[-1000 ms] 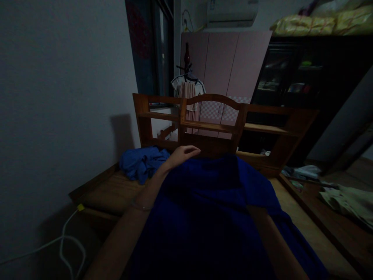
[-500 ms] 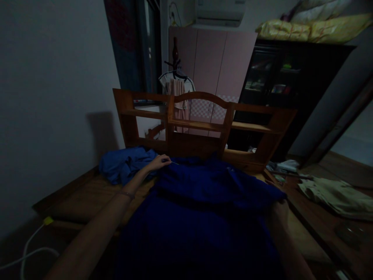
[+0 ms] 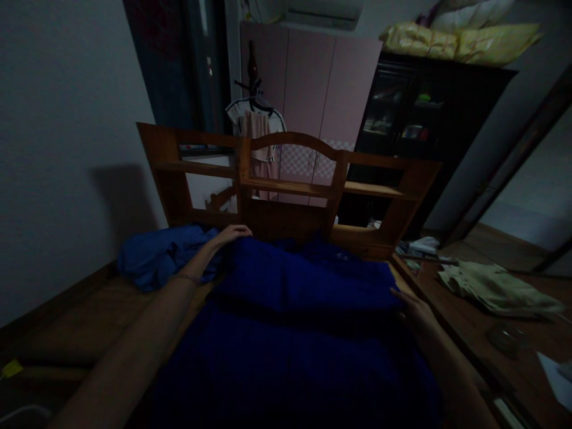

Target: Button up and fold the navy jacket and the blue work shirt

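The dark blue cloth (image 3: 304,283) lies across the lower middle of the frame, in front of the wooden headboard (image 3: 283,220). The fingers of my left hand (image 3: 227,234) seem to be pinched on its upper-left corner, though the gloom makes that contact hard to confirm. Right of centre, the fingers of my right hand (image 3: 420,313) grip its right edge, thumb on top. I judge the handling to be partway: the near part is spread broad, while the band between my hands stands raised above a dark shadow, creased and not yet flat.

The near edge sinks into darkness at the bottom of the frame, so I can't follow its outline. My right fingertips are partly hidden under the cloth. A small pale mark near its top is too tiny to read. Folds in the lighter blue bundle (image 3: 156,256), left of centre, hide its shape.
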